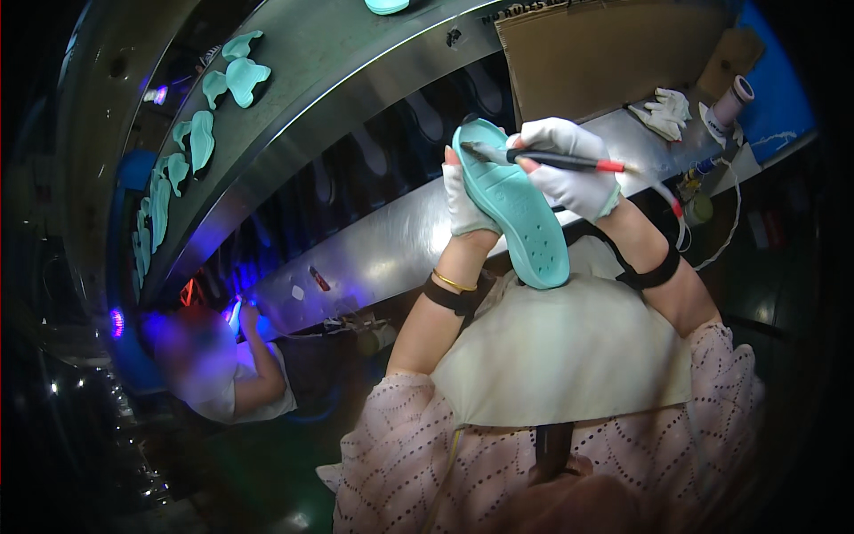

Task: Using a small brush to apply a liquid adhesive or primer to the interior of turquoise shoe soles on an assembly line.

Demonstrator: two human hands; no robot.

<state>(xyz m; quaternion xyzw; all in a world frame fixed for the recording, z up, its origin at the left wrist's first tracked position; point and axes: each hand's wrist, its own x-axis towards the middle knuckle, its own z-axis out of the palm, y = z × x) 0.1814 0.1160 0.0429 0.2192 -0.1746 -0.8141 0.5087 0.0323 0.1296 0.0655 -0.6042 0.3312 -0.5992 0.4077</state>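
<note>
- While the perforated end of the turquoise sole (516,209) pointed down toward the cream apron (569,356), its far end was raised, apparently so that its broad face met the eye squarely.
- The gloved left hand (464,198) had its fingers clamped on the sole's left edge, probably to steady it and leave the face uncovered.
- The gloved right hand (574,169) had its fingers pinched around a black-and-red brush-like tool (569,162), held low and pen-fashion, seemingly for fine control; its grey tip lay over the far end. Both gloves left fingertips bare, perhaps for feel.
- Beyond them ran the metal counter (391,227), with white gloves (667,114) and a pinkish spool (731,100) at its right, likely parked clear of the hands.
- A cardboard sheet (614,62) stood behind.
- Farther off, turquoise pieces (246,82) lay along a green belt (311,44), and a co-worker (258,383) sat to the left.
</note>
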